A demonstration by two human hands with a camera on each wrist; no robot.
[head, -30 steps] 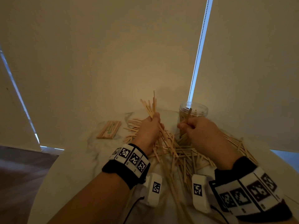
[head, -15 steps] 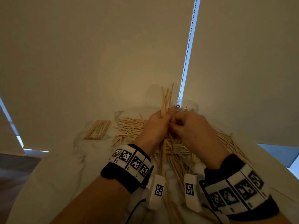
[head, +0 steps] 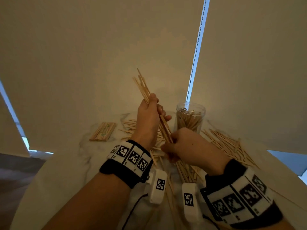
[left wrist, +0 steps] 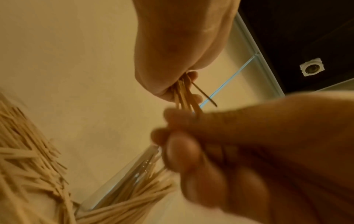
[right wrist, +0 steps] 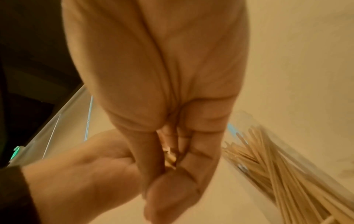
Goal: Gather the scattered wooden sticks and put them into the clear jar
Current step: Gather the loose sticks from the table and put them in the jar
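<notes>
One jar (head: 190, 118), one bundle (head: 144, 87) clenched in both grips, left hand (head: 148, 117) above right hand (head: 187, 146); loose sticks (head: 227, 145) too many to count

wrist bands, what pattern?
Black-and-white square fiducial markers on the wrist bands; head view shows them best.

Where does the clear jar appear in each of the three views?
Head: clear jar stands right of centre, behind the right hand.
Left wrist: lower middle, tilted.
Right wrist: right edge, lower half.
Shared landmark: the bundle of sticks that both hands grip.
</notes>
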